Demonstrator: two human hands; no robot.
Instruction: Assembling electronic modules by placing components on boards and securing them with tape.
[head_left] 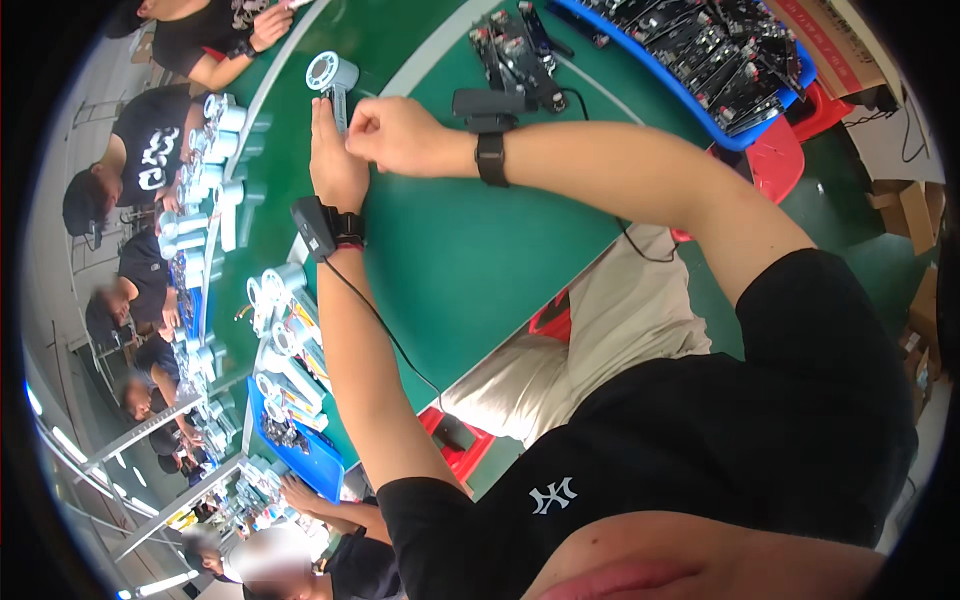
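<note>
- Head view showed both hands raised over a green tabletop [480, 260], close together near the picture's upper left.
- Left hand [335, 160] was stretched out with fingers extended along the stem of a white fan [333, 78], touching its handle; how firmly it gripped could not be told.
- Right hand [400, 135] was curled into a loose fist just beside the left hand, its fingertips pinched at the fan's handle; whether anything small sat in the pinch could not be told.
- The fan had a round ringed head and a short handle, and it stood at the far side of the hands, above the tabletop's pale stripe.
- Left wrist carried a black wrist device [315, 228] with a thin cable [385, 330] running back along the forearm.
- Right wrist carried a black band [491, 158] with a dark box [487, 105] on top.
- A blue tray [700, 60] filled with dark circuit boards sat at the upper right, well apart from the hands.
- More boards [520, 55] lay loose on the tabletop between that tray and the hands.
- A second blue tray [305, 455] with white fan parts sat at the lower left edge of the tabletop.
- A row of white fans [215, 130] stood along a neighbouring line on the left, where other people [150, 150] in black shirts sat at work.
</note>
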